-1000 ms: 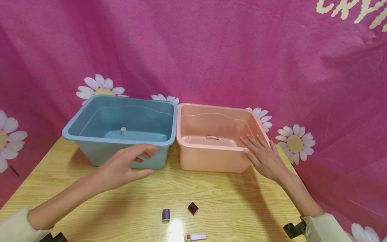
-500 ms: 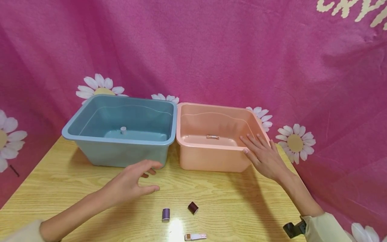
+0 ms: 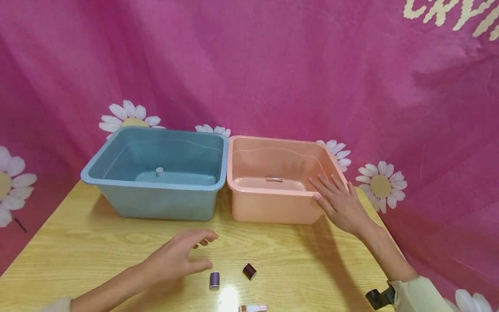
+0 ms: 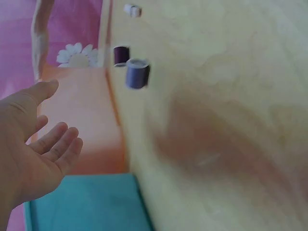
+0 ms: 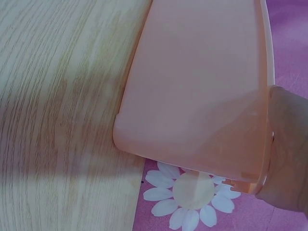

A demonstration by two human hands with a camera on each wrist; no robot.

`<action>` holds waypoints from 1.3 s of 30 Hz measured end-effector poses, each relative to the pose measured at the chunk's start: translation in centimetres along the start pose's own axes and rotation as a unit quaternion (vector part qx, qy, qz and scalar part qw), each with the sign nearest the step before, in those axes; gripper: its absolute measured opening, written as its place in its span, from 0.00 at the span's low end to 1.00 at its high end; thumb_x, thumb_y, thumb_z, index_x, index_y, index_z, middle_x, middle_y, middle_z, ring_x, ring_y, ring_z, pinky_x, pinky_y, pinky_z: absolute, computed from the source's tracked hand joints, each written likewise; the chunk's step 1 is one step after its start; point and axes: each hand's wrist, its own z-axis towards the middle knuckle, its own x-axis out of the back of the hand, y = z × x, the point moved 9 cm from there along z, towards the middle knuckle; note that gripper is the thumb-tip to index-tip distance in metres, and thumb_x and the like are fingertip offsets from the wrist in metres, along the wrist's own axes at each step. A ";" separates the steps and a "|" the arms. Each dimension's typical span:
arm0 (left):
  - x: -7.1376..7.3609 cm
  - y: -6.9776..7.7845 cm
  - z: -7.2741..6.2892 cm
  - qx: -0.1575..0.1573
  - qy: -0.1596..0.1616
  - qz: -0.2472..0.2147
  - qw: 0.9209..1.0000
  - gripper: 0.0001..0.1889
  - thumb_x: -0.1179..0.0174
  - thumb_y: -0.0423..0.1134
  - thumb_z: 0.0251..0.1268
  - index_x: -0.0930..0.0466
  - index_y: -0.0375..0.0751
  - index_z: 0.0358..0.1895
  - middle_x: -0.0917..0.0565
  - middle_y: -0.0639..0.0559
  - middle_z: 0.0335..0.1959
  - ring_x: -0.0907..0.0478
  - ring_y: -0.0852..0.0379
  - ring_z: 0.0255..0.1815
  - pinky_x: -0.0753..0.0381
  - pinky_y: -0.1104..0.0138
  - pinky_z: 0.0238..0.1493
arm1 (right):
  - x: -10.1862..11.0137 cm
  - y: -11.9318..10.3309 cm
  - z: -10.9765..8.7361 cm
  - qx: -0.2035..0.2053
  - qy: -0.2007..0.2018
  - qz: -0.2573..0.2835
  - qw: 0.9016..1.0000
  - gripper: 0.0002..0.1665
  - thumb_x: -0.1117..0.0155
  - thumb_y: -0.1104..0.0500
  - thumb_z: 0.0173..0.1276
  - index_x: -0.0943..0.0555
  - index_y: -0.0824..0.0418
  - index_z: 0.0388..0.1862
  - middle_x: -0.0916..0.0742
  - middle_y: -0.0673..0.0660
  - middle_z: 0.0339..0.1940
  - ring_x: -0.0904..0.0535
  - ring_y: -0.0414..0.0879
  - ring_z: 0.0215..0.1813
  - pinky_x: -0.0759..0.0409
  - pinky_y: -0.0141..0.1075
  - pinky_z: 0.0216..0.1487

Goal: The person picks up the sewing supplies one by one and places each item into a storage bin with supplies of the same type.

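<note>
My left hand (image 3: 177, 256) hovers over the wooden table, thumb and fingers spread apart with nothing between them. Just off its thumb tip stands a purple thread spool (image 3: 214, 280). A dark maroon thread spool (image 3: 249, 271) lies tilted a little to the right of that. Nearer the front edge of the view is a small white and pink piece with a brown end (image 3: 253, 308). My right hand (image 3: 345, 208) rests with straight fingers over the near right corner of the pink bin (image 3: 273, 208), and the right wrist view has it at the bin's rim.
A blue bin (image 3: 156, 201) stands left of the pink one, with a white spool (image 3: 160, 172) inside. On the pink bin's floor lies a small bundle of pale thread (image 3: 274, 179). Behind both hangs a pink cloth (image 3: 249, 69) printed with daisies.
My left hand has come down from in front of the blue bin toward the purple spool, moving nearer and slightly right. The right hand has stayed on the pink bin.
</note>
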 end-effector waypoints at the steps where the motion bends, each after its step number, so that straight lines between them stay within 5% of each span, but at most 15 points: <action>1: -0.4 -0.2 -0.1 0.005 -0.007 -0.005 1.000 0.26 0.29 0.43 0.63 0.25 0.42 0.62 0.20 0.48 0.57 0.20 0.46 0.54 0.19 0.54 0.51 | -0.1 0.0 0.0 -0.001 -0.001 0.000 1.000 0.31 0.56 0.43 0.82 0.37 0.51 0.79 0.35 0.61 0.78 0.50 0.66 0.78 0.59 0.72 0.68; 16: -4.4 -2.5 -1.1 0.055 -0.057 -0.023 0.997 0.29 0.28 0.50 0.60 0.25 0.42 0.61 0.20 0.51 0.56 0.21 0.52 0.54 0.19 0.60 0.51 | 0.0 -0.2 0.0 0.004 0.002 -0.001 1.000 0.31 0.55 0.43 0.81 0.36 0.51 0.78 0.35 0.60 0.78 0.50 0.65 0.78 0.58 0.72 0.68; 30: -5.7 -3.2 -1.1 0.068 -0.060 0.006 0.996 0.29 0.27 0.50 0.58 0.23 0.39 0.59 0.20 0.52 0.56 0.22 0.55 0.55 0.22 0.59 0.56 | -0.1 -0.2 -0.1 0.002 0.003 -0.002 1.000 0.31 0.55 0.44 0.82 0.36 0.51 0.79 0.35 0.60 0.77 0.50 0.65 0.78 0.59 0.72 0.68; 39: -6.5 -3.4 -1.3 0.083 -0.076 -0.013 0.994 0.26 0.27 0.47 0.59 0.22 0.37 0.57 0.19 0.53 0.52 0.21 0.60 0.51 0.20 0.63 0.51 | -0.1 -0.2 -0.1 0.003 0.006 -0.001 1.000 0.31 0.55 0.44 0.82 0.36 0.51 0.79 0.34 0.61 0.77 0.50 0.65 0.78 0.59 0.72 0.68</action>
